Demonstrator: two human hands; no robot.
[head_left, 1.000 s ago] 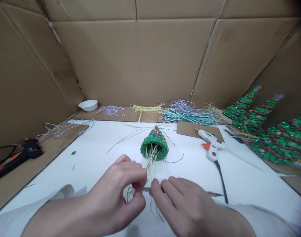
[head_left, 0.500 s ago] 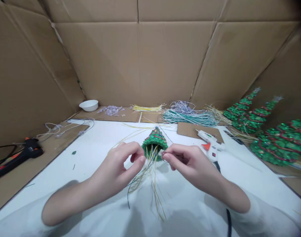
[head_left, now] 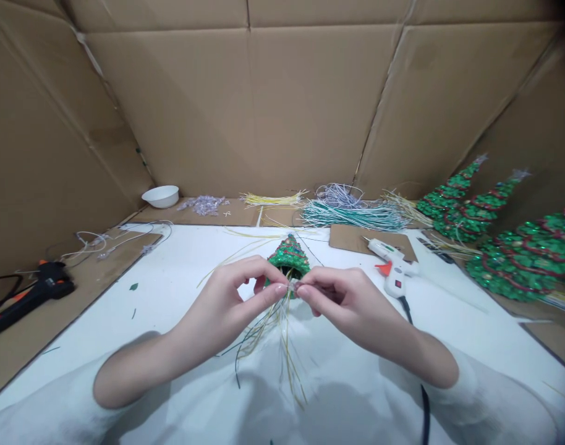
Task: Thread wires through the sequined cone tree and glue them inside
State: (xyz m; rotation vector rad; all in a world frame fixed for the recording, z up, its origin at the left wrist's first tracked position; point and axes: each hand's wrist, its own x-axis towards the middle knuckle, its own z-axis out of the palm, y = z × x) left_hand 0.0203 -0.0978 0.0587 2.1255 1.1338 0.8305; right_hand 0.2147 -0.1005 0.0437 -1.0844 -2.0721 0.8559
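Observation:
A small green glitter tree [head_left: 289, 254] with red trim lies on the white table [head_left: 180, 290], its open base toward me. Thin yellow and green wires [head_left: 282, 334] hang out of the base. My left hand [head_left: 231, 303] and my right hand [head_left: 338, 300] meet just in front of the base. Both pinch with thumb and forefinger at a tiny pale piece [head_left: 292, 287] on the wires. The remaining fingers of each hand are curled.
A white glue gun [head_left: 394, 266] lies right of the tree, its black cord trailing toward me. Finished green trees [head_left: 518, 253] lie at the right. Bundles of wires [head_left: 352, 213], clear beads [head_left: 206, 205] and a white bowl [head_left: 161, 196] line the back. A black-orange glue gun [head_left: 32, 290] lies far left.
Both hands moved from near the table's front edge up to the tree's base. Their fingertips have come together at the wires, and the wires now hang below them.

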